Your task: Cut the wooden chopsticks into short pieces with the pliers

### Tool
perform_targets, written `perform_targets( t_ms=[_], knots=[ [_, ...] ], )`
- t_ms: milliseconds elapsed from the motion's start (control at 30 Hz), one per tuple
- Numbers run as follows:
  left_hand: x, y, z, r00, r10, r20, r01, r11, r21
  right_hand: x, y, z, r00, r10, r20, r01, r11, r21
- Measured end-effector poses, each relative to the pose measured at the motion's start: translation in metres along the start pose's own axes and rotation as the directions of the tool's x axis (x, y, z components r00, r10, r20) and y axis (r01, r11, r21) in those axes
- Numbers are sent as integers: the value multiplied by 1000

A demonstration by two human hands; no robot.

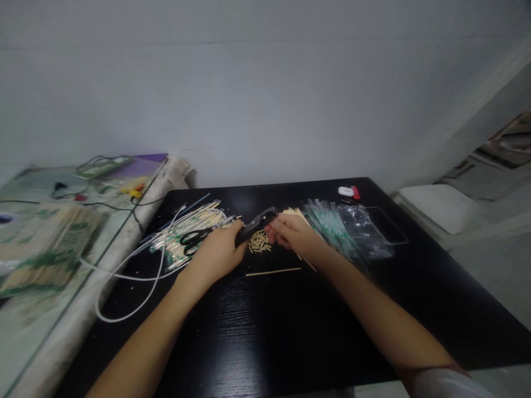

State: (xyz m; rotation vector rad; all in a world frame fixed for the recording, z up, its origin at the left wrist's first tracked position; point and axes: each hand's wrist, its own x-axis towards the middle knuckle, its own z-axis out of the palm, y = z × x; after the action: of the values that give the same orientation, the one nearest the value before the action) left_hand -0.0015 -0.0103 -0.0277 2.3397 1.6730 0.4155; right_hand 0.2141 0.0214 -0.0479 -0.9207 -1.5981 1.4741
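My left hand (224,246) is closed around a black hand tool (258,225) that looks like pliers or a cutter; its exact kind is blurred. The tool slants up to the right, its far end meeting the fingers of my right hand (290,229). Those fingers are pinched together, and what they hold is hidden. Below the tool lies a pile of short cut pieces of wooden stick (259,242). One long thin stick (272,272) lies in front of it. Beyond my right hand are more bare sticks (295,211). Black-handled scissors (191,239) rest beside my left hand.
Wrapped sticks (176,237) lie left on the black table (265,331), near a looped white cable (155,279). To the right are clear green-printed wrappers (332,224), a phone-like dark rectangle (384,224) and a small white-and-red item (348,192). A glass-topped table (37,326) adjoins at left.
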Motion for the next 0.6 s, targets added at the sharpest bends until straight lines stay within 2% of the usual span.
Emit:
perform_targets(
  t_ms=[267, 367, 600],
  knots=[
    [7, -6, 19, 1000, -17, 9, 16, 996, 86, 4, 8, -3, 996, 89, -7, -89, 996, 8],
    [7, -5, 19, 1000, -24, 1, 24, 993, 119, 4, 8, -3, 995, 98, 0, -97, 995, 23],
    [7, -4, 18, 1000, -17, 4, 16, 996, 83, 3, 7, -3, 997, 83, -1, -83, 996, 34]
  ],
)
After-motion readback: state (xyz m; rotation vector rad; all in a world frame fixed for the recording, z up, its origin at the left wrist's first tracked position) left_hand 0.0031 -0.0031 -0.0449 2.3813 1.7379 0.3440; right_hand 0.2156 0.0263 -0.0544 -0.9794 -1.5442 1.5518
